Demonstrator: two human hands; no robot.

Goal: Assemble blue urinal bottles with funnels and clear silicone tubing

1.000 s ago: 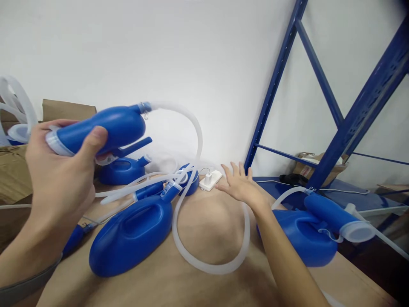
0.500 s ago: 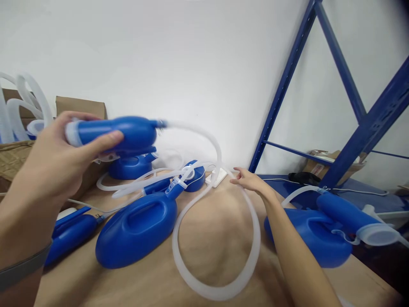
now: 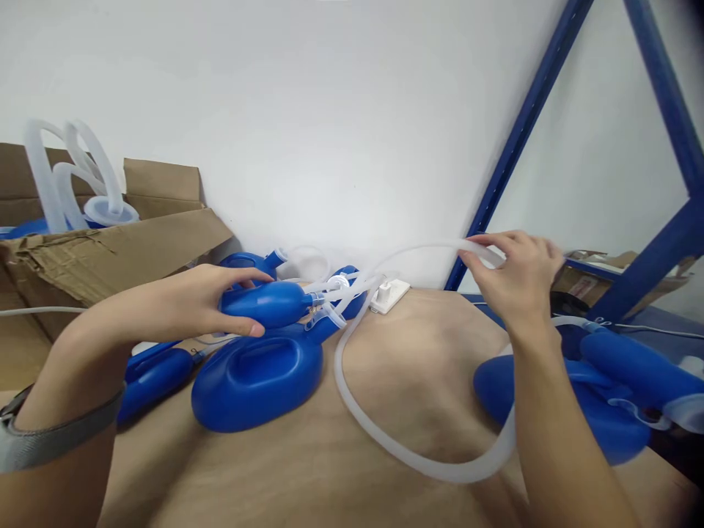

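My left hand (image 3: 220, 301) is closed round a blue plastic funnel-shaped piece (image 3: 269, 302), just above a blue bottle with a built-in handle (image 3: 258, 378). The narrow end of the piece points right, and white tubing joins it there. My right hand (image 3: 511, 268) is raised at the right and pinches a translucent white tube (image 3: 440, 246) between thumb and fingers. That tube also hangs in a wide loop over the table, and its lower part passes behind my right forearm. The wide end of the blue piece is hidden by my left hand.
At the left stands a cardboard box (image 3: 126, 253) with white tubes (image 3: 99, 158) sticking up. Another blue bottle (image 3: 583, 418) with a blue funnel piece (image 3: 638, 359) lies at the right. A white power strip (image 3: 390, 295) sits by the wall. A blue metal rack (image 3: 522, 147) rises at the right.
My left hand has lowered the blue funnel piece and moved it right, down over the bottle. My right hand has risen, moved right and now grips the tube, drawing the loop wider.
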